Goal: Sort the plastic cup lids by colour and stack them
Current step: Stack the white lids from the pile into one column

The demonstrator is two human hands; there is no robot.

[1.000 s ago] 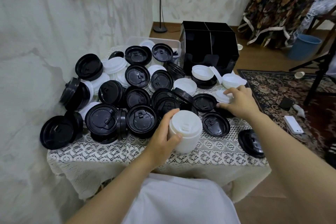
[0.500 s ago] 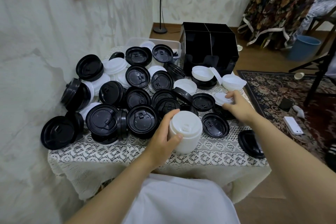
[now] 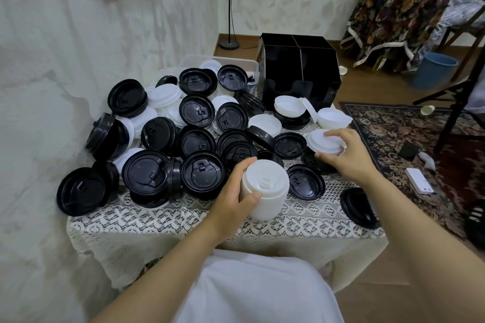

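Note:
A stack of white lids (image 3: pixel 266 193) stands near the front of the table, and my left hand (image 3: pixel 233 196) grips its side, thumb on the top rim. My right hand (image 3: pixel 346 155) pinches a single white lid (image 3: pixel 324 141) at its edge, lifted slightly over the black lids at the right. A large heap of black lids (image 3: pixel 202 173) with white lids (image 3: pixel 165 97) mixed in covers the left and middle of the table. More white lids (image 3: pixel 288 106) lie upturned near the back right.
The lace tablecloth (image 3: pixel 162 220) covers a small table against the left wall. A black divided organiser (image 3: pixel 299 68) and a clear plastic tub (image 3: pixel 236 63) stand at the back. One black lid (image 3: pixel 358 207) overhangs the right edge. A phone (image 3: pixel 418 180) lies on the rug.
My right hand has picked up the white lid from the right side of the pile and drawn it slightly toward me. My left hand keeps its hold on the white stack.

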